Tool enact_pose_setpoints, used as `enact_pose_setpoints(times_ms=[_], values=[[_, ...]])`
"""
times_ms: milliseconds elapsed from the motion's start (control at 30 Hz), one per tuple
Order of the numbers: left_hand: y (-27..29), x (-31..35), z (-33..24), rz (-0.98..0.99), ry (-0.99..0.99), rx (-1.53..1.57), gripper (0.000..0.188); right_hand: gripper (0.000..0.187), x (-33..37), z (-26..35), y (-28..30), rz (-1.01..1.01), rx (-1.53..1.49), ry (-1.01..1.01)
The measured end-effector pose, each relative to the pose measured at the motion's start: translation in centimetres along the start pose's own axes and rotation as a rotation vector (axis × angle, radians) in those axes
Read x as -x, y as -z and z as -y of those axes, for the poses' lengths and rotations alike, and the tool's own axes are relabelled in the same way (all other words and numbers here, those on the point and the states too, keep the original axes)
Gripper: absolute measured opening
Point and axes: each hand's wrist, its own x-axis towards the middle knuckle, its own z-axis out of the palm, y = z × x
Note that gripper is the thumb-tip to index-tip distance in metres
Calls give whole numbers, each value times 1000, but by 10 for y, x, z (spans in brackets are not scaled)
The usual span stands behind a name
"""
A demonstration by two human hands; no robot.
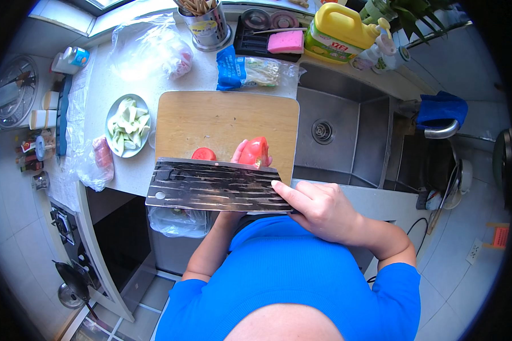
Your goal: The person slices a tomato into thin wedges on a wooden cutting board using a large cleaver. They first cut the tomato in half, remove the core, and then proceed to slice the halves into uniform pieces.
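A wooden cutting board (pixel 227 119) lies on the white desk (pixel 96 68), and the work is over its near edge. The right hand (pixel 324 210) is closed at the right end of a broad cleaver (pixel 216 184), its thumb laid along the dark, streaked blade; the handle is hidden by the grip. The blade spreads flat to view across the near edge of the cutting board, reaching a little past the board's left side. Behind it, over the near right part of the cutting board, the left hand (pixel 240 151) is partly curled around a glossy red bell pepper piece (pixel 256 150), fingers showing on both sides; the rest of that hand is covered by the blade. A smaller red piece (pixel 203 153) sits on the cutting board, left of the held one and just beyond the blade. Left of the cutting board stands a plate (pixel 128 154) of pale green vegetable slices (pixel 128 125), with a clear plastic bag (pixel 96 167) below and left of it. Beyond the board's far edge are a blue-ended packet (pixel 247 72) with pale contents, a steel utensil holder (pixel 206 28), and a pink sponge (pixel 285 42) on a black tray (pixel 250 44). A steel sink (pixel 324 102) opens directly right of the cutting board
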Motion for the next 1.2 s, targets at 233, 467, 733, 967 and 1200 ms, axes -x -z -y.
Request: enact_pose_setpoints(times_ms=[233,467,733,967,1200], values=[[-9,2,8,36,-148,-183,67,58,-4,0,-5,-24,9,14],[-17,6,11,14,-258,-252,63,60,-4,-1,-7,-41,0,10],[-16,2,22,-74,-386,-380,66,52,-9,-2,-23,-142,-97,-13],[-15,-2,14,-8,-303,-186,69,47,-13,1,-12,-80,29,47],[-19,5,-2,31,-126,-53,69,47,-14,-4,-17,-132,12,58]])
